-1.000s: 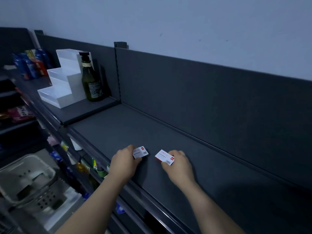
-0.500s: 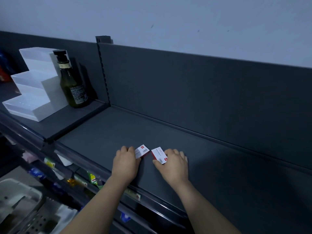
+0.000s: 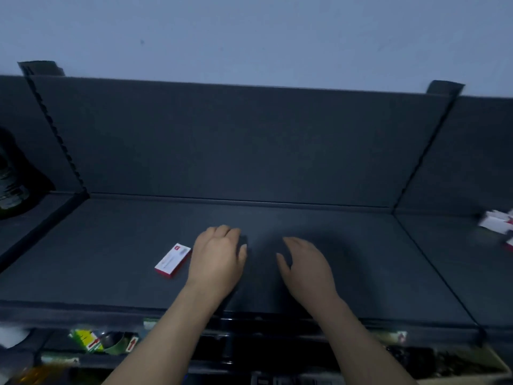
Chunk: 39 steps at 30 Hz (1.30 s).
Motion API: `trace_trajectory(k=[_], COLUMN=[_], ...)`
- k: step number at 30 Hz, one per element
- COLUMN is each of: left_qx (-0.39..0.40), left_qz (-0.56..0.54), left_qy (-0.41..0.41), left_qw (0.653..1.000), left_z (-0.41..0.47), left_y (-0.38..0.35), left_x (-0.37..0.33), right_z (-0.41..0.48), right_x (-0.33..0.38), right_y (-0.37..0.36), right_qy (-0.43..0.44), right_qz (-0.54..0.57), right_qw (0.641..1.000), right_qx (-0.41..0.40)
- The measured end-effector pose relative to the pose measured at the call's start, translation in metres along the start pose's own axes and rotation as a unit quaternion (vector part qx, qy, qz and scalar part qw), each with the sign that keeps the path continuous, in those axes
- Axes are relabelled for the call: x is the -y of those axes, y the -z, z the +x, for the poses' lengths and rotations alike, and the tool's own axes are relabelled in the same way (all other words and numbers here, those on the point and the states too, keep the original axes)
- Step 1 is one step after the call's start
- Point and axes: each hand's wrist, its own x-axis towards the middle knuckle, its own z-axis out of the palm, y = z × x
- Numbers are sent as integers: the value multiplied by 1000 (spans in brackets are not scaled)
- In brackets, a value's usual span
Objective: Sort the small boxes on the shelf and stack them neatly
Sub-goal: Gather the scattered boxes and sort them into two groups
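A small white box with red sides (image 3: 173, 259) lies flat on the dark grey shelf (image 3: 277, 218), just left of my left hand (image 3: 218, 259). That hand hovers palm down beside the box with relaxed fingers and holds nothing. My right hand (image 3: 306, 269) is a little to the right, also palm down, loosely spread and empty. I cannot tell whether the box is one box or two stacked. Several more white and red boxes (image 3: 499, 223) lie blurred on the neighbouring shelf section at the far right edge.
A dark bottle (image 3: 11, 184) stands at the far left on the adjoining shelf section. The upright back panel (image 3: 249, 140) closes off the shelf behind. Below the front edge, a lower shelf holds coloured packets (image 3: 94, 340).
Both hands have let go of the small boxes they held. The view has swung to the right, and a white and red box now lies left of my left hand.
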Motion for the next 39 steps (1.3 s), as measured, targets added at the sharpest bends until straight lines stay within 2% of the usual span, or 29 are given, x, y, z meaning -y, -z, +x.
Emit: trace_trajectory(k=[7,13,22,28,39], left_qx=[25,28,30,63,154], left_qz=[-38,-83,-163,-180,-199], left_qy=[-117,-175,-222,-234,-234], left_qw=[992,981,961,953,939], left_z=[5,3,-4,-12,11], left_y=[-12,-22,-52,-75,-111], left_x=[-81,-161,-318,-426,-542], right_z=[-45,-85,-150,-189,-211], right_x=[-50,-111,-231,-319,-419], right_y=[50,104,189,237,277], right_qy=[-67,-151,-200,-224,-295], right_qz=[-37,-70,-126,-154,-122], right_qw=[994,981,963,954,941], right_qx=[-82,-96,-126,-125,-116])
